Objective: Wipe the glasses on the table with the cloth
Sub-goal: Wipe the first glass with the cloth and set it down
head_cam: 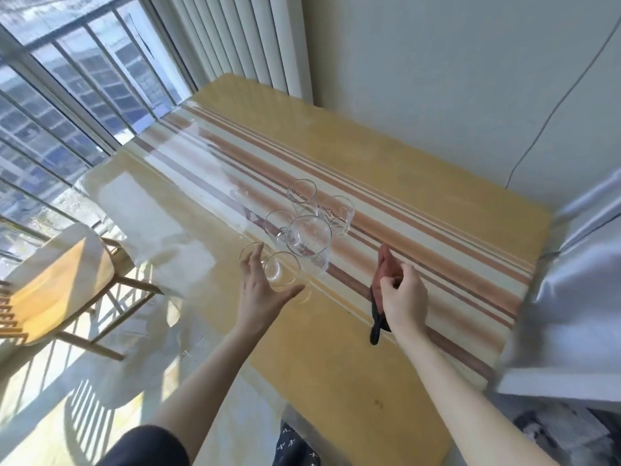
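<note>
Several clear glasses stand clustered on the striped yellow table [420, 183]. The nearest glass [284, 274] sits just in front of my left hand [260, 294], whose fingers are spread around it without closing. A larger glass [309, 240] stands behind it, with others [302, 193] farther back. My right hand [401, 297] is closed on a reddish-brown and dark cloth [386, 267], which lies partly on the table to the right of the glasses.
A wooden chair [57, 287] stands left of the table by the window railing [50, 136]. A wall with a hanging cable [551, 119] runs behind the table. Pale silvery fabric [578, 297] covers something at the table's right end.
</note>
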A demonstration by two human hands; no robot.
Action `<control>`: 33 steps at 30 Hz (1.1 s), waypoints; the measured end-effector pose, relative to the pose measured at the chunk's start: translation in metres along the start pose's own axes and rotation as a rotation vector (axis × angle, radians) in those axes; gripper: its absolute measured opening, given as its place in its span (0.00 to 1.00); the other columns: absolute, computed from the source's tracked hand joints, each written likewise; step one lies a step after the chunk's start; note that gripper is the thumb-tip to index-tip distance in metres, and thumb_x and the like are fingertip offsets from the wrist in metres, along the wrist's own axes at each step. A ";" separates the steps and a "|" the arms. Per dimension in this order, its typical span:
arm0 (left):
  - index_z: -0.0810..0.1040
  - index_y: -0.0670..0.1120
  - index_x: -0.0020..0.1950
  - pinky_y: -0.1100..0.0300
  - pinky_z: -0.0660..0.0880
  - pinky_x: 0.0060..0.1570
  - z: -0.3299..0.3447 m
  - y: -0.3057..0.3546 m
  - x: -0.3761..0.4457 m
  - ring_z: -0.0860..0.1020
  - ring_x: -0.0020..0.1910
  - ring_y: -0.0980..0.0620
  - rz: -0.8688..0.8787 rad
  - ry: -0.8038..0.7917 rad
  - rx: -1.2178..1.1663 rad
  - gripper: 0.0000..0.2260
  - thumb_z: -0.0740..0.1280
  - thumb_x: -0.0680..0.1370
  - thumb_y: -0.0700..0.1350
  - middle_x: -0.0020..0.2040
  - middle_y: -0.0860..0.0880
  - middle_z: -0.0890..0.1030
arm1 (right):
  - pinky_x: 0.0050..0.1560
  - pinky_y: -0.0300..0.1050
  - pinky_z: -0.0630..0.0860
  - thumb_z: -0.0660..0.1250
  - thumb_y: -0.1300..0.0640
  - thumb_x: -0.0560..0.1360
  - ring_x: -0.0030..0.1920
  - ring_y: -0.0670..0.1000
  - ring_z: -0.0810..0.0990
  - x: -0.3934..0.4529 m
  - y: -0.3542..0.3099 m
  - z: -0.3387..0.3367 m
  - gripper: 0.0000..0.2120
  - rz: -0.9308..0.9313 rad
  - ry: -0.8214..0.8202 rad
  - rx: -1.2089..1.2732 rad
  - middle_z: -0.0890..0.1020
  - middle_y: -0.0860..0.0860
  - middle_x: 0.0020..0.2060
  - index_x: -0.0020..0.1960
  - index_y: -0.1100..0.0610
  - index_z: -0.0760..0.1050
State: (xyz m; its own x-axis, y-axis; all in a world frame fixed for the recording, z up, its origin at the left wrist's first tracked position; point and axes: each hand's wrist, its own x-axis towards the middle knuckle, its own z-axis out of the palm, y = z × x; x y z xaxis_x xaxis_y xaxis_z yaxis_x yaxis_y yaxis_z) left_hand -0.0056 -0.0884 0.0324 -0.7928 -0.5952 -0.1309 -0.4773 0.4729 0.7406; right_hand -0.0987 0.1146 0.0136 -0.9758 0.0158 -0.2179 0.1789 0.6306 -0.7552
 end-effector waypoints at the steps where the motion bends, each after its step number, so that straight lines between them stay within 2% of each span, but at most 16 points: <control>1: 0.56 0.45 0.75 0.58 0.62 0.66 0.003 -0.002 0.007 0.65 0.71 0.46 -0.022 -0.065 -0.022 0.45 0.79 0.65 0.47 0.70 0.43 0.65 | 0.31 0.46 0.72 0.62 0.60 0.77 0.33 0.53 0.76 -0.007 -0.003 0.004 0.02 0.008 -0.003 0.026 0.77 0.53 0.37 0.47 0.58 0.71; 3: 0.59 0.44 0.74 0.57 0.67 0.61 0.008 -0.007 0.015 0.70 0.67 0.47 -0.067 -0.122 -0.043 0.41 0.78 0.67 0.47 0.67 0.44 0.71 | 0.28 0.44 0.68 0.62 0.60 0.77 0.30 0.51 0.73 -0.020 -0.009 0.009 0.02 0.027 -0.002 0.083 0.76 0.52 0.34 0.46 0.59 0.71; 6: 0.68 0.44 0.67 0.60 0.69 0.55 0.002 -0.016 0.017 0.75 0.61 0.50 -0.067 -0.097 -0.099 0.32 0.77 0.67 0.47 0.63 0.46 0.75 | 0.28 0.41 0.66 0.61 0.61 0.79 0.29 0.48 0.72 -0.044 -0.022 0.011 0.02 0.074 -0.013 0.190 0.76 0.52 0.35 0.50 0.57 0.71; 9: 0.68 0.47 0.64 0.60 0.73 0.53 -0.025 -0.020 0.016 0.78 0.57 0.51 -0.140 -0.187 -0.416 0.34 0.78 0.63 0.53 0.57 0.48 0.78 | 0.31 0.39 0.69 0.61 0.60 0.79 0.34 0.51 0.77 -0.072 -0.039 0.013 0.04 0.099 -0.012 0.331 0.76 0.51 0.36 0.52 0.53 0.72; 11: 0.68 0.50 0.60 0.63 0.73 0.51 -0.047 -0.013 0.019 0.80 0.54 0.51 -0.135 -0.266 -0.592 0.30 0.78 0.64 0.54 0.56 0.47 0.79 | 0.35 0.38 0.72 0.62 0.57 0.79 0.41 0.53 0.81 -0.089 -0.058 0.013 0.03 0.080 0.011 0.468 0.80 0.49 0.39 0.51 0.52 0.74; 13: 0.71 0.52 0.57 0.59 0.73 0.52 -0.065 0.004 0.026 0.81 0.53 0.50 -0.084 -0.322 -0.668 0.27 0.75 0.63 0.59 0.58 0.44 0.80 | 0.38 0.34 0.75 0.65 0.55 0.78 0.39 0.44 0.81 -0.101 -0.081 0.009 0.03 0.017 0.037 0.600 0.82 0.43 0.38 0.49 0.48 0.76; 16: 0.74 0.52 0.58 0.55 0.76 0.52 -0.084 0.043 0.040 0.81 0.49 0.51 0.015 -0.400 -0.761 0.29 0.72 0.61 0.62 0.55 0.46 0.81 | 0.34 0.29 0.72 0.69 0.54 0.76 0.32 0.42 0.76 -0.111 -0.119 -0.003 0.01 -0.190 0.123 0.674 0.79 0.46 0.33 0.47 0.50 0.78; 18: 0.74 0.50 0.61 0.53 0.77 0.53 -0.092 0.069 0.045 0.80 0.49 0.51 0.080 -0.454 -0.780 0.30 0.71 0.63 0.62 0.51 0.49 0.82 | 0.38 0.27 0.71 0.70 0.53 0.74 0.37 0.39 0.77 -0.112 -0.144 -0.007 0.05 -0.363 0.184 0.614 0.77 0.49 0.41 0.50 0.49 0.78; 20: 0.72 0.50 0.63 0.53 0.79 0.51 -0.097 0.091 0.047 0.81 0.50 0.51 0.141 -0.502 -0.789 0.29 0.69 0.66 0.63 0.50 0.50 0.83 | 0.49 0.28 0.74 0.67 0.50 0.76 0.50 0.37 0.78 -0.108 -0.164 -0.004 0.11 -0.491 0.177 0.539 0.75 0.46 0.55 0.58 0.45 0.75; 22: 0.71 0.49 0.63 0.58 0.79 0.44 -0.098 0.109 0.044 0.82 0.50 0.54 0.190 -0.517 -0.789 0.26 0.68 0.71 0.63 0.51 0.51 0.83 | 0.62 0.31 0.70 0.62 0.48 0.77 0.66 0.39 0.71 -0.102 -0.177 0.005 0.20 -0.564 0.138 0.478 0.69 0.44 0.68 0.68 0.42 0.69; 24: 0.73 0.46 0.60 0.66 0.77 0.39 -0.097 0.125 0.041 0.82 0.45 0.59 0.215 -0.478 -0.786 0.24 0.65 0.72 0.61 0.48 0.52 0.82 | 0.68 0.28 0.62 0.59 0.48 0.77 0.73 0.38 0.62 -0.097 -0.182 0.011 0.23 -0.581 0.165 0.432 0.64 0.47 0.74 0.72 0.42 0.62; 26: 0.73 0.46 0.55 0.67 0.76 0.37 -0.097 0.137 0.042 0.82 0.41 0.60 0.221 -0.446 -0.804 0.19 0.64 0.73 0.58 0.45 0.52 0.81 | 0.69 0.28 0.61 0.59 0.49 0.78 0.74 0.39 0.60 -0.096 -0.180 0.012 0.23 -0.597 0.214 0.398 0.63 0.49 0.76 0.73 0.44 0.62; 29: 0.73 0.49 0.55 0.64 0.76 0.35 -0.099 0.151 0.049 0.82 0.41 0.55 0.181 -0.434 -0.853 0.13 0.62 0.77 0.56 0.47 0.49 0.82 | 0.69 0.33 0.66 0.60 0.52 0.79 0.73 0.43 0.65 -0.097 -0.170 0.009 0.23 -0.661 0.260 0.358 0.65 0.51 0.74 0.74 0.47 0.64; 31: 0.73 0.51 0.56 0.60 0.76 0.39 -0.102 0.160 0.055 0.81 0.43 0.52 0.169 -0.406 -0.865 0.13 0.61 0.77 0.58 0.49 0.49 0.82 | 0.68 0.33 0.67 0.61 0.51 0.78 0.72 0.41 0.66 -0.102 -0.162 0.007 0.24 -0.677 0.240 0.346 0.66 0.48 0.73 0.73 0.43 0.63; 33: 0.72 0.53 0.57 0.58 0.76 0.41 -0.101 0.165 0.059 0.80 0.42 0.51 0.163 -0.389 -0.892 0.15 0.59 0.77 0.60 0.49 0.49 0.81 | 0.67 0.35 0.69 0.62 0.48 0.77 0.70 0.40 0.68 -0.108 -0.158 0.003 0.26 -0.629 0.147 0.395 0.66 0.42 0.72 0.72 0.36 0.61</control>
State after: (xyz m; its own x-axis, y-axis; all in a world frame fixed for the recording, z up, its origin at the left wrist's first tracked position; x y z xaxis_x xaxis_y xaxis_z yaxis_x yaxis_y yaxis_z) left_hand -0.0925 -0.1112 0.2139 -0.9691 -0.2357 -0.0723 -0.0171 -0.2283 0.9734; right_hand -0.0212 0.0112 0.1551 -0.9107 -0.1338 0.3909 -0.4122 0.2303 -0.8815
